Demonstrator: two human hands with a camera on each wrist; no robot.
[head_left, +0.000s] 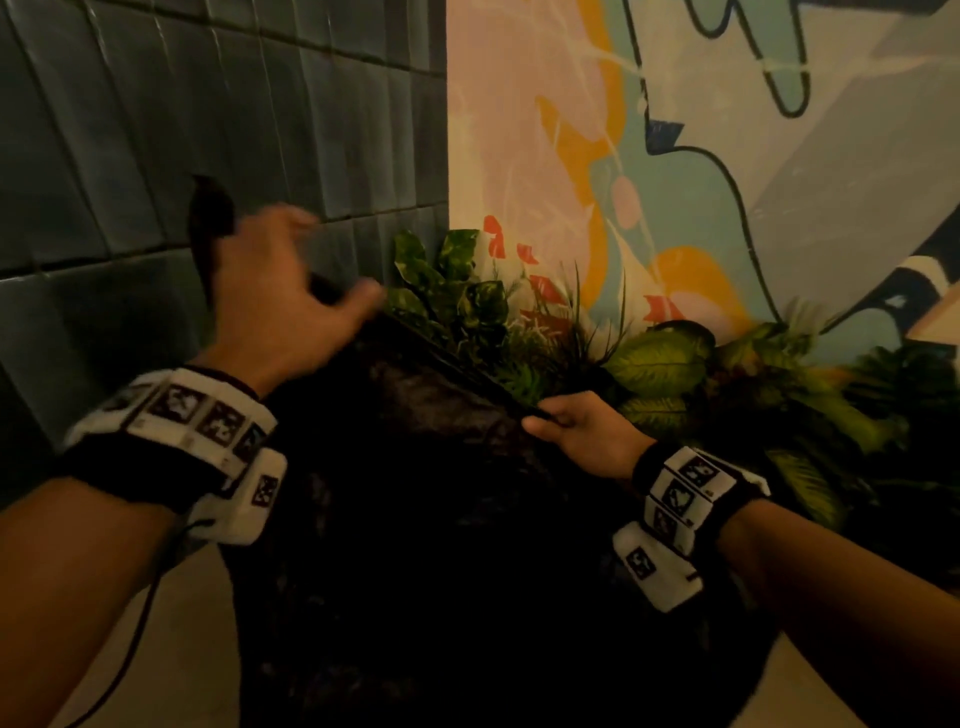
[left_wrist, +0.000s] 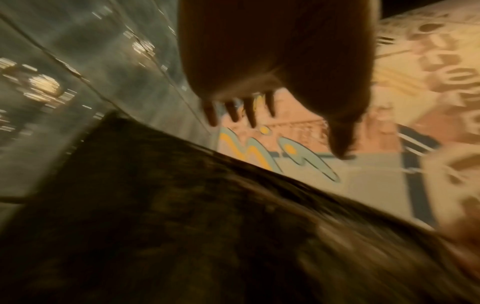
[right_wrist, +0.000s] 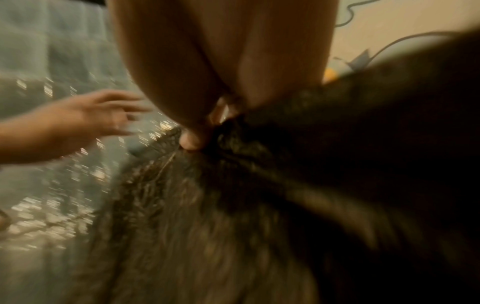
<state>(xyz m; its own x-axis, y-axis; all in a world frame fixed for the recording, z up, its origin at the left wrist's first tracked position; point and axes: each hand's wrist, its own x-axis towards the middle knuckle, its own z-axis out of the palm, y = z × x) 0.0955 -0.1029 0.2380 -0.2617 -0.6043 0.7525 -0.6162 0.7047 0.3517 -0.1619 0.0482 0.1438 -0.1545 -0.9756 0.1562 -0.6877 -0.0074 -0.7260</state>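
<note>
A large black plastic bag (head_left: 441, 493) with a crinkled surface fills the middle, its top edge running from upper left down to the right. My right hand (head_left: 566, 421) pinches that edge between thumb and fingers; the right wrist view shows the bag (right_wrist: 285, 185) bunched at the pinch of my right hand (right_wrist: 202, 131). My left hand (head_left: 291, 291) hovers blurred above the bag's upper left edge. Its fingers are spread and hold nothing, as the left wrist view of this hand (left_wrist: 280, 135) over the bag (left_wrist: 182, 216) confirms. A dark flap (head_left: 208, 223) of the bag sticks up behind it.
A grey-green tiled wall (head_left: 208, 104) stands close on the left and meets a colourful mural wall (head_left: 675, 156) at a corner. Leafy plants (head_left: 519, 322) line the foot of the mural behind the bag. Pale floor (head_left: 197, 623) shows at the lower left.
</note>
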